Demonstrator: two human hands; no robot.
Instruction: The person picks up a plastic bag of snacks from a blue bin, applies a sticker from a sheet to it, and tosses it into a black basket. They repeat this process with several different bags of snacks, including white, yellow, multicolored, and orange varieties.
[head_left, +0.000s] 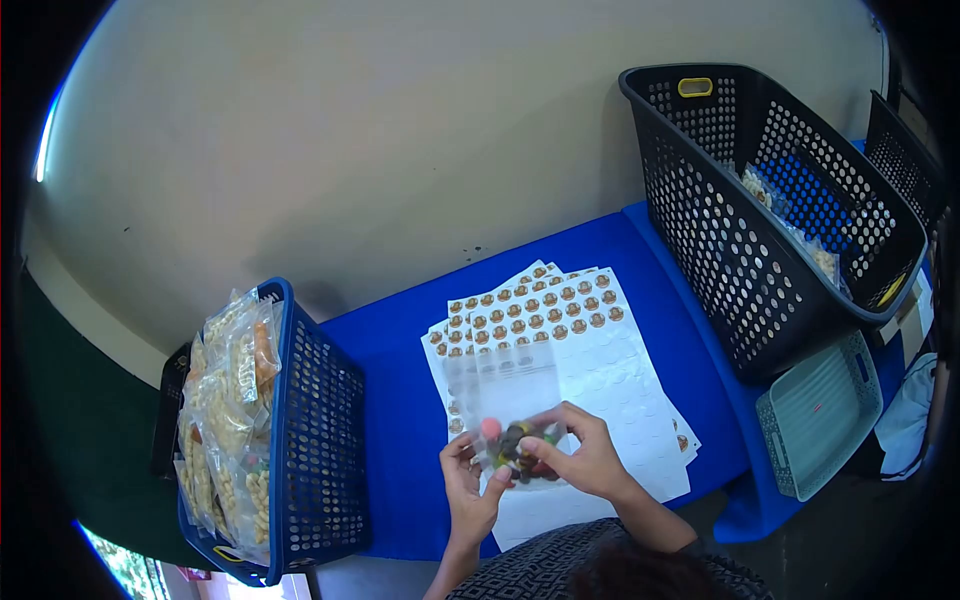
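Clear plastic bag of coloured sweets (515, 420) grasped by your left hand (468, 483) and right hand (585, 455), over white sticker sheets (590, 370), blue table (400, 400), black perforated basket (760, 220) far right.

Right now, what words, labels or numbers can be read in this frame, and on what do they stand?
None can be read.
Round stickers on the sticker sheets: printed design, too small to read.
Clear bag held by left hand and right hand: faint print, blurred.
Yellow tag on the black basket: no legible text.
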